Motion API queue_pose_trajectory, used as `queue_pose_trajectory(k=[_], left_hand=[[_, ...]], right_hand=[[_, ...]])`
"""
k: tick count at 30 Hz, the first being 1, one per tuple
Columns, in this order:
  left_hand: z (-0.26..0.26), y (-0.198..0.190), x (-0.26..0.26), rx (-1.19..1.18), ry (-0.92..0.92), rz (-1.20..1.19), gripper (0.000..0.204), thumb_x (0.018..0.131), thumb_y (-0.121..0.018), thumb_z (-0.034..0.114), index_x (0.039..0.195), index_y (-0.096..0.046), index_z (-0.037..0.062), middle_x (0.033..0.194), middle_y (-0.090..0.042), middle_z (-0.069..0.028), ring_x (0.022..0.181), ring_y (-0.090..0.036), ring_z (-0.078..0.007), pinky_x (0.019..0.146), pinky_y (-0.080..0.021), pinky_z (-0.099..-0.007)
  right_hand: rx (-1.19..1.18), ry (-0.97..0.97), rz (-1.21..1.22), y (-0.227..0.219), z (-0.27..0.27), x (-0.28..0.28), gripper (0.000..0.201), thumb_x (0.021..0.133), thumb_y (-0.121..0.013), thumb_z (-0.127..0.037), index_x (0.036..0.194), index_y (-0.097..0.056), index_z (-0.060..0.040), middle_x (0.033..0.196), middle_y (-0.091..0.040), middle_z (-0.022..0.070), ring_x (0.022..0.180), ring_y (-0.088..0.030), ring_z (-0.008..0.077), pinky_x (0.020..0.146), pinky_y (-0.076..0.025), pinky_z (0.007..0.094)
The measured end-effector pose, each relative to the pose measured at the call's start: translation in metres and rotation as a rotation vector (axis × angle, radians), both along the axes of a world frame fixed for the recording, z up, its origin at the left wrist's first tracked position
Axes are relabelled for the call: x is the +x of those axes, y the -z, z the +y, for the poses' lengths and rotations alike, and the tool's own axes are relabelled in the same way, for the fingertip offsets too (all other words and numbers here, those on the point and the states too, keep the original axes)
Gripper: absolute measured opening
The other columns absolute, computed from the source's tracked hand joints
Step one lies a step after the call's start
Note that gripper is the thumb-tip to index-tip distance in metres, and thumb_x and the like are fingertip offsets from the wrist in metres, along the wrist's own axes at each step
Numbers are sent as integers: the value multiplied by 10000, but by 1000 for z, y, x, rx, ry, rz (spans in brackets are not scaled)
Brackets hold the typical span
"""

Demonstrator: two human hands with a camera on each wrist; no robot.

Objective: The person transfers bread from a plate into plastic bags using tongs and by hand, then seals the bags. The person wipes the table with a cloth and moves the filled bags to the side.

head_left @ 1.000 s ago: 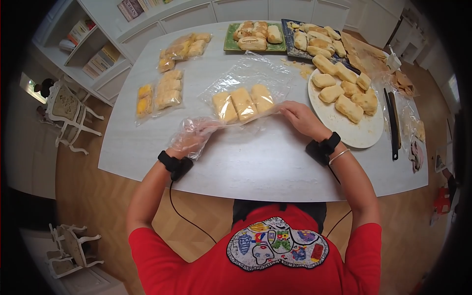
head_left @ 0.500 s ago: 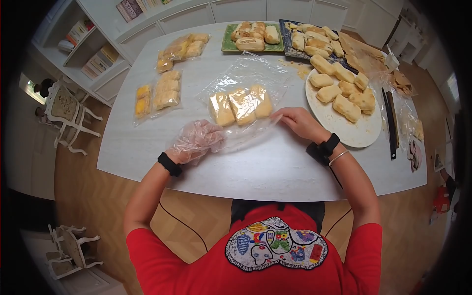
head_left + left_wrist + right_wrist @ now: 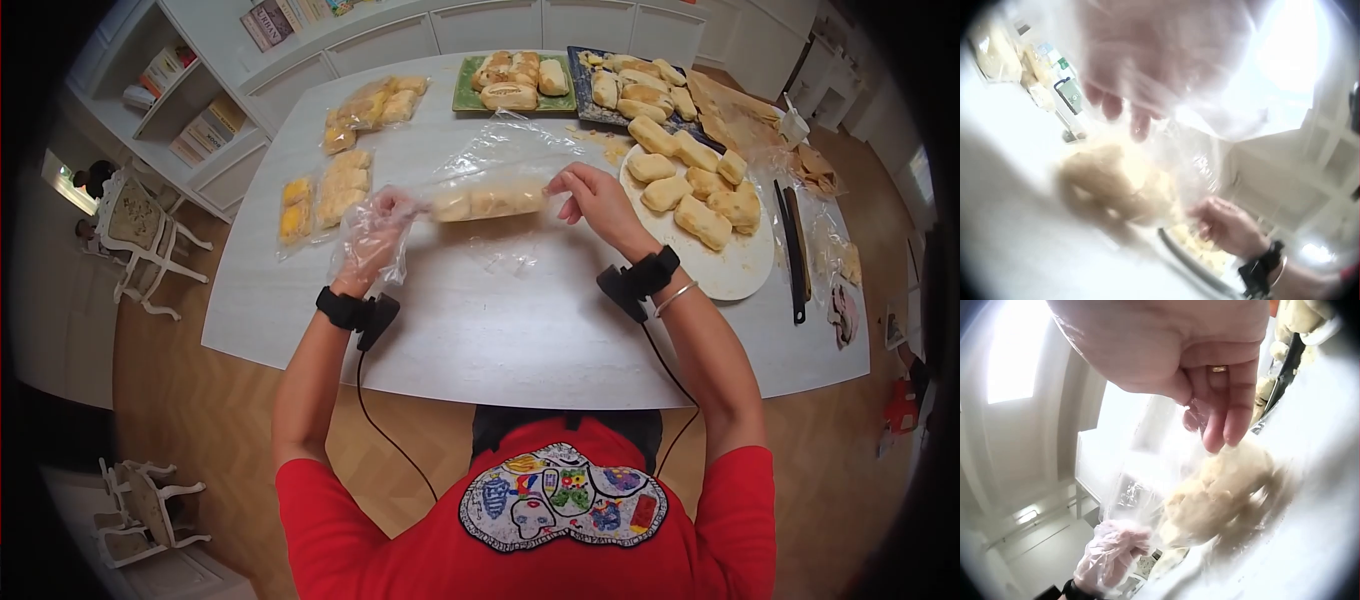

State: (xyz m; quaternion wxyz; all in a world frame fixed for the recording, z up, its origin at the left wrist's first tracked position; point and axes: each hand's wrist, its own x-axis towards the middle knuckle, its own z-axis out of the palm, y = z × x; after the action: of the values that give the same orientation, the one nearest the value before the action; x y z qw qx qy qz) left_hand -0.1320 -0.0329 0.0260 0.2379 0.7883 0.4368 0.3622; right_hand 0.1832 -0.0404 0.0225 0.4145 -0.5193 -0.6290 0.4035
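A clear plastic bag (image 3: 510,150) with yellowish oblong buns (image 3: 488,203) inside is held between both hands, motion-blurred in the head view. My left hand (image 3: 372,235), in a loose transparent glove, pinches the bag's left corner. At the right corner, my bare right hand (image 3: 598,208) pinches the plastic between thumb and fingers. The right wrist view shows the buns (image 3: 1216,490) side by side just below the fingertips, over the white table. In the left wrist view the same buns (image 3: 1116,178) look blurred beneath the gloved fingers.
Filled bags (image 3: 342,185) lie at the left, with more bagged buns (image 3: 375,110) behind. A white plate (image 3: 740,275) of buns stands at the right. A green tray (image 3: 465,95) and a dark tray (image 3: 580,75) hold buns at the back. A black-handled knife (image 3: 797,270) lies far right.
The bag lay flat with its near edge held low; both hands have since moved up and away from the body, raising and tilting the buns. The left hand also shifted slightly left.
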Motion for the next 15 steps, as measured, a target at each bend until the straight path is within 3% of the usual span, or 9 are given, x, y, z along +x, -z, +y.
queue_pose_trajectory(k=[2, 6, 10, 12, 13, 15], left_hand=[[10, 3, 6, -235, -9, -380, 123, 935, -639, 174, 893, -638, 59, 782, -546, 51, 729, -454, -45, 659, -378, -202], [11, 5, 3, -105, -53, -190, 99, 937, -630, 133, 894, -633, 44, 801, -536, 40, 752, -467, -52, 665, -391, -210], [-7, 6, 0, -195, 15, -268, 72, 931, -632, 115, 894, -648, 56, 808, -569, 34, 741, -486, -62, 671, -417, -231], [-12, 18, -7, -114, 76, -38, 76, 926, -634, 131, 921, -667, 63, 831, -614, -5, 736, -511, -81, 666, -441, -252], [-14, 14, -3, -115, 75, -40, 76, 926, -634, 131, 921, -667, 63, 831, -614, -5, 736, -511, -81, 666, -441, -252], [-23, 3, 5, -346, -32, 379, 109, 925, -633, 168, 957, -681, 76, 832, -635, -50, 724, -536, -108, 662, -457, -269]], right_hand=[[-1, 12, 75, -3, 2, -3, 263, 1001, -421, -159, 993, -613, 20, 953, -679, 91, 639, -631, 122, 588, -531, 248], [-93, 1, 97, -6, 0, -1, 272, 997, -410, -144, 1002, -603, 47, 960, -679, 124, 674, -674, 165, 617, -558, 262], [-8, -27, 254, 11, -7, 0, 276, 1006, -393, -141, 1024, -600, 42, 950, -677, 119, 706, -684, 174, 638, -562, 268], [-36, -91, 162, 28, -11, 9, 275, 1012, -381, -135, 1039, -594, 37, 931, -670, 111, 723, -685, 174, 659, -562, 267], [-37, -92, 160, 34, -15, 11, 275, 1012, -381, -135, 1039, -594, 37, 931, -670, 111, 723, -685, 174, 659, -562, 267], [-147, -110, 107, 46, -20, 13, 280, 1009, -391, -145, 1015, -608, 31, 910, -665, 101, 679, -669, 158, 613, -550, 265]])
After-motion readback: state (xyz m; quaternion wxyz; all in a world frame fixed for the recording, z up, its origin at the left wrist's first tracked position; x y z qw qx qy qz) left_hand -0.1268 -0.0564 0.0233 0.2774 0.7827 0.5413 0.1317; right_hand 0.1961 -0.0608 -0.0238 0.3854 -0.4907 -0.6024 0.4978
